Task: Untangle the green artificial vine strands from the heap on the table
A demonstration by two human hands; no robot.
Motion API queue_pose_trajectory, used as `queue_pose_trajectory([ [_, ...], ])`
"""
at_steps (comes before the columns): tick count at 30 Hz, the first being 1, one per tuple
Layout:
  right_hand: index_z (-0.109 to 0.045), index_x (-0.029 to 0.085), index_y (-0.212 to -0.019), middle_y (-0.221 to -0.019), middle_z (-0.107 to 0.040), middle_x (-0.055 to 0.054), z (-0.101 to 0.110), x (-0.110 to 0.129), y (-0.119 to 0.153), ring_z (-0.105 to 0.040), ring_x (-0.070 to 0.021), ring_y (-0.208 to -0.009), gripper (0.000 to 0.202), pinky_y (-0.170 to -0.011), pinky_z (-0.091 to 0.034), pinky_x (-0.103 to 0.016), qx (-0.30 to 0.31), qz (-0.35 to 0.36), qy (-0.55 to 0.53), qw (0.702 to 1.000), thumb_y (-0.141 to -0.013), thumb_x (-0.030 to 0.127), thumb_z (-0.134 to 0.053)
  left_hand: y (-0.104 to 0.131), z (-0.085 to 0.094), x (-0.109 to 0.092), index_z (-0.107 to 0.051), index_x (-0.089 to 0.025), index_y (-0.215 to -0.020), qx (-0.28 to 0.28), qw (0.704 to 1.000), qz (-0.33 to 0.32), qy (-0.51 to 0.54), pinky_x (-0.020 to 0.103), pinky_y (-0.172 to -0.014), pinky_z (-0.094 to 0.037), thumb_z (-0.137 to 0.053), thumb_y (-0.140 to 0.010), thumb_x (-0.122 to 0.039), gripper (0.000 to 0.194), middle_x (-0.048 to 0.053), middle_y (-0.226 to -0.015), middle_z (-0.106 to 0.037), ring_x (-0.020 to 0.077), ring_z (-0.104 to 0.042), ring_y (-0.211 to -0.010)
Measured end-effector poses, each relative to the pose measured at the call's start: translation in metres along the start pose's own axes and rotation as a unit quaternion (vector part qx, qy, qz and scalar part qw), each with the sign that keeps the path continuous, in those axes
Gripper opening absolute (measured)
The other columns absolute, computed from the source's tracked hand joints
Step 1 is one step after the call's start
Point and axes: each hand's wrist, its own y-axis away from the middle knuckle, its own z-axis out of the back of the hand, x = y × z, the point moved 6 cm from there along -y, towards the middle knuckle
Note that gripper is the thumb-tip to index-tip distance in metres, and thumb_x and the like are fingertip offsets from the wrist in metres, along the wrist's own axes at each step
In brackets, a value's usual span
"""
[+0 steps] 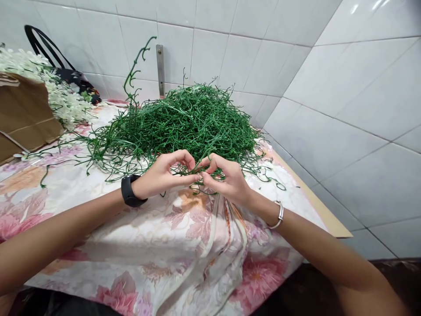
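Observation:
A large tangled heap of thin green plastic stems (197,118) lies on the flowered cloth (131,232). At the heap's front edge, my left hand (169,173), with a black band on its wrist, pinches green stems between thumb and fingers. Close beside it on the right, my right hand (226,177), with a silver bangle on its wrist, also has thumb and fingers closed on green stems. The fingertips of both hands nearly meet. Which stem each hand holds cannot be told apart from the heap behind.
A brown cardboard box (28,116) stands at the left with white artificial flowers (67,103) behind it. A dark bag (74,79) with black handles leans near the tiled wall (210,48). A metal strip (160,70) is fixed there. One stem rises tall at the heap's left.

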Motion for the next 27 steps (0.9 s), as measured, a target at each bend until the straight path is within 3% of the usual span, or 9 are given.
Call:
queue_pose_trajectory([
  [4, -0.044, 0.017, -0.067, -0.083, -0.059, -0.002, 0.0, -0.007, -0.001, -0.057, -0.0115, -0.078, 0.016, -0.072, -0.044, -0.027, 0.004, -0.028, -0.09, 0.995, -0.077, 0.017, -0.056, -0.001, -0.002, 0.002, -0.054, -0.016, -0.08, 0.011, 1.0, 0.01, -0.003, 0.025, -0.071, -0.038, -0.061, -0.075, -0.029, 0.015, 0.001, -0.078, -0.053, 0.0126, -0.047, -0.075],
  [9, -0.045, 0.016, -0.067, -0.078, -0.055, -0.001, -0.004, -0.017, -0.003, -0.055, -0.0112, -0.076, 0.017, -0.068, -0.044, -0.026, 0.004, -0.102, -0.228, 0.968, -0.075, 0.02, -0.06, -0.002, 0.0, 0.003, -0.057, -0.017, -0.077, 0.012, 0.999, 0.021, -0.038, 0.027, -0.07, -0.036, -0.058, -0.074, -0.022, 0.006, 0.001, -0.077, -0.055, 0.0138, -0.047, -0.074],
  [12, -0.045, 0.016, -0.07, -0.081, -0.054, -0.002, -0.008, -0.017, -0.003, -0.052, -0.0096, -0.075, 0.015, -0.067, -0.043, -0.025, 0.036, -0.113, -0.259, 0.959, -0.077, 0.021, -0.058, -0.002, 0.002, 0.001, -0.056, -0.018, -0.073, 0.017, 0.998, 0.006, -0.055, 0.027, -0.072, -0.036, -0.057, -0.073, -0.022, 0.004, 0.001, -0.075, -0.054, 0.0146, -0.046, -0.076],
  [16, -0.046, 0.016, -0.077, -0.079, -0.049, -0.001, -0.01, -0.01, -0.003, -0.048, -0.0095, -0.076, 0.012, -0.067, -0.04, -0.024, 0.082, -0.074, -0.19, 0.975, -0.081, 0.024, -0.054, -0.002, 0.001, 0.001, -0.053, -0.017, -0.073, 0.028, 0.999, 0.009, -0.02, 0.026, -0.072, -0.036, -0.055, -0.071, -0.017, 0.003, -0.001, -0.075, -0.054, 0.0136, -0.047, -0.076],
  [21, -0.044, 0.018, -0.083, -0.08, -0.05, -0.002, -0.008, -0.005, -0.003, -0.048, -0.0108, -0.074, 0.009, -0.068, -0.041, -0.025, 0.09, -0.017, -0.05, 0.995, -0.083, 0.024, -0.05, -0.002, -0.001, 0.002, -0.051, -0.017, -0.071, 0.037, 0.999, 0.022, 0.012, 0.025, -0.069, -0.036, -0.053, -0.072, -0.014, 0.004, -0.001, -0.07, -0.052, 0.0123, -0.046, -0.071],
  [27, -0.048, 0.017, -0.09, -0.084, -0.056, -0.005, -0.006, -0.003, -0.003, -0.052, -0.014, -0.078, 0.007, -0.07, -0.044, -0.028, 0.047, 0.064, 0.087, 0.993, -0.085, 0.023, -0.048, -0.003, 0.001, 0.009, -0.052, -0.016, -0.075, 0.025, 0.997, 0.064, 0.022, 0.024, -0.064, -0.035, -0.055, -0.078, -0.033, 0.018, -0.001, -0.073, -0.049, 0.0121, -0.044, -0.07],
])
